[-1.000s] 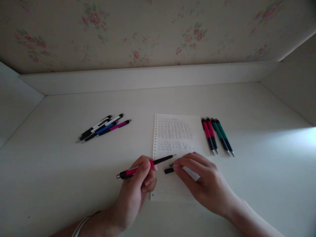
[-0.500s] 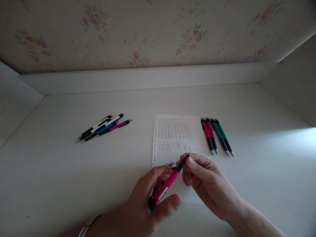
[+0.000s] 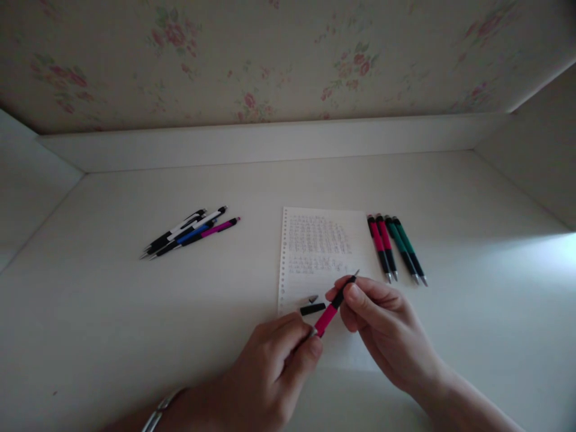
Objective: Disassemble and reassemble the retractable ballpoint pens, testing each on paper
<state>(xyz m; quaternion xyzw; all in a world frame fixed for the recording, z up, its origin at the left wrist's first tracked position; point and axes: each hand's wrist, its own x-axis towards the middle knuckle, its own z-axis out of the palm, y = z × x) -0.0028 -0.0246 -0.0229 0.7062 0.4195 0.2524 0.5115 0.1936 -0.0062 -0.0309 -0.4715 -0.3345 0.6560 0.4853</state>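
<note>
Between my two hands a pink and black pen (image 3: 326, 318) slants up to the right, its thin point bare beyond my fingers. My left hand (image 3: 281, 360) is closed around the pen's pink rear half and hides its end. My right hand (image 3: 382, 327) pinches the black front part between thumb and fingers. Just past my left knuckles, a black grip sleeve (image 3: 312, 309) and a small metallic pen tip (image 3: 314, 299) lie on the ruled sheet (image 3: 310, 282), which bears handwriting and has punched holes along its left edge.
On the white desk (image 3: 112, 324), several black-ended pens (image 3: 193, 234) in white, blue and purple lie heaped at the left. Right of the sheet, two pink pens (image 3: 382, 248) and two green pens (image 3: 407, 250) lie in a row. A white ledge (image 3: 279, 143) runs along the back.
My left hand has closed its fingers and thumb around the pen's rear. The pen's point has shifted slightly up and right, and the black sleeve on the sheet is now uncovered.
</note>
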